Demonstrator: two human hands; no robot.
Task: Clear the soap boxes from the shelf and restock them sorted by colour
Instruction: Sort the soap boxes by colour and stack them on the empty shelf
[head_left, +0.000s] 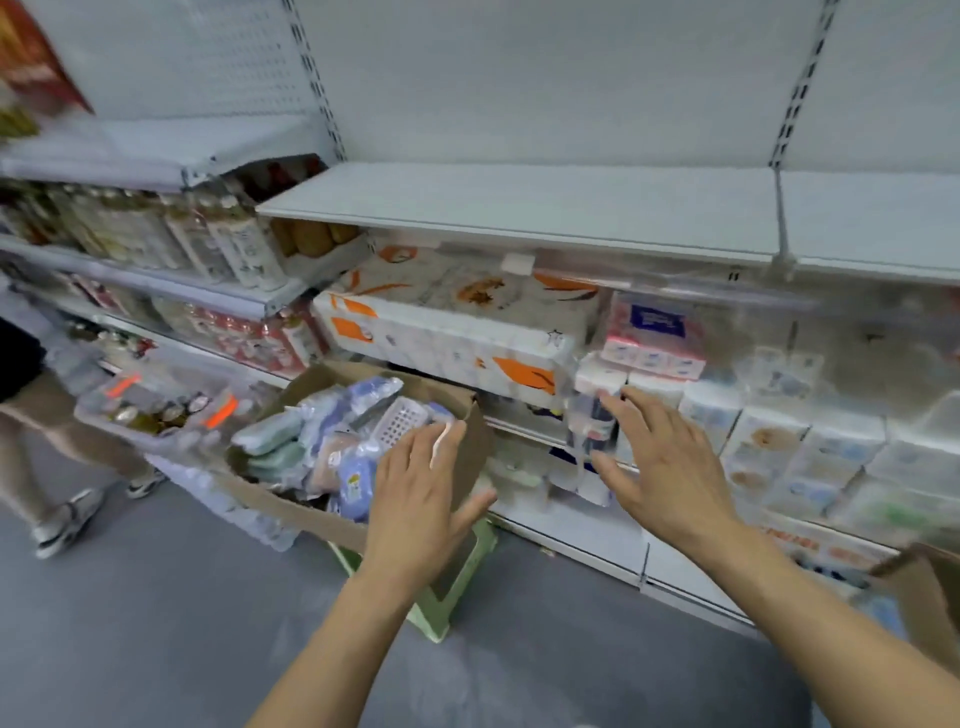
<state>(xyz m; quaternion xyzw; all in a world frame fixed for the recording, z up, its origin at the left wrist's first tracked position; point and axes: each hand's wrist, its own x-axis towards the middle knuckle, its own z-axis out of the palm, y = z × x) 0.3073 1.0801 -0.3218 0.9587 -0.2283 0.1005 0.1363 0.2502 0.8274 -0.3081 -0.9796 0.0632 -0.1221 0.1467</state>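
Observation:
A brown cardboard box (470, 447) stands on a pale green stool (452, 597) in front of the shelving. It holds several wrapped soap boxes (322, 441) in green, blue, pink and white. My left hand (421, 493) hovers with straight fingers over the box's right side and holds nothing. My right hand (660, 462) reaches, fingers spread, toward the lower shelf to the right of the box, also holding nothing. The white top shelf (519, 208) above them is bare. The frame is blurred by motion.
Tissue packs (457, 322) fill the shelf below the bare one. Bottles (228, 244) line the shelves at left. A person's legs (62, 457) stand at far left beside a basket of goods (156, 405). Another cardboard box (924, 592) sits at right.

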